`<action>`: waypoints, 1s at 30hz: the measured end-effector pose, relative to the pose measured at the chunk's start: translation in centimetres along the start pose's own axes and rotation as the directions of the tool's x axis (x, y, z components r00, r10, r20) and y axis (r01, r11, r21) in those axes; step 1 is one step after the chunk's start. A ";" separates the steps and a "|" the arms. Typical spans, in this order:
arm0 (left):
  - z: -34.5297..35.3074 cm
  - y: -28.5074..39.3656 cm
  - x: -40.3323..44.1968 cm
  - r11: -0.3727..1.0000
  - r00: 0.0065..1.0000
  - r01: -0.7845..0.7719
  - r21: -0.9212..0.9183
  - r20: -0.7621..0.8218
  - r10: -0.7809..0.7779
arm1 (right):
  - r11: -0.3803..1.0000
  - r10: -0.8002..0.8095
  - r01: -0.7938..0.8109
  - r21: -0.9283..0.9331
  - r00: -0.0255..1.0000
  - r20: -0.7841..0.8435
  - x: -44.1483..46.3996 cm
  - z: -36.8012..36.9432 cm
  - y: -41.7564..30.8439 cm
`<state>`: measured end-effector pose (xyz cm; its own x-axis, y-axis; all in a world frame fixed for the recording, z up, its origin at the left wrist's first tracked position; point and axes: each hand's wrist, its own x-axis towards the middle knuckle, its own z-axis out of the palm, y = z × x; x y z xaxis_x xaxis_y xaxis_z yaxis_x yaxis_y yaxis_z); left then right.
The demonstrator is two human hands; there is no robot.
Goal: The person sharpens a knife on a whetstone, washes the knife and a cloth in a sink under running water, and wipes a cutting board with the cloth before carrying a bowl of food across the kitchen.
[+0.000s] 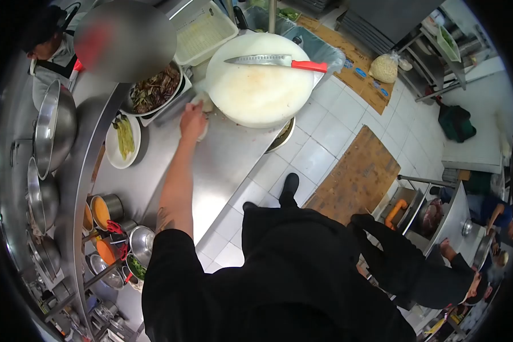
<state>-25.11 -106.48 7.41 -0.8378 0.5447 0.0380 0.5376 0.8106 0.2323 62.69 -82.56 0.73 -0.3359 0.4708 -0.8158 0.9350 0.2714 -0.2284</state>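
My left hand [194, 121] is closed on a pale, crumpled cloth [204, 105] on the steel counter [222, 162]. The cloth lies beside the left edge of a thick, round white cutting board [256, 91]. A knife [262, 60] with a red handle rests across the upper part of the board, its blade pointing left. Just left of my hand is a pan of dark, browned food [157, 91]. My right hand does not show.
A white plate of green vegetables [125, 139], pots of orange sauce [101, 212] and steel bowls [56, 128] stand left. A white tray [204, 33] is behind. One person [51, 51] stands across the counter; another, in black [433, 273], is at the right.
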 end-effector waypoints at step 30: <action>-1.8 18.0 -13.3 0.204 0.950 0.097 -0.974 0.151 0.273 | 0.961 -0.221 0.271 0.047 0.863 -0.455 2.9 -15.3 -27.5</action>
<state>-4.48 -99.58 12.86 -0.6350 0.7710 -0.0477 -0.0650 0.0082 0.9979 34.20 -75.77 12.77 -0.5482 0.7281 -0.4115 0.8132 0.3492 -0.4656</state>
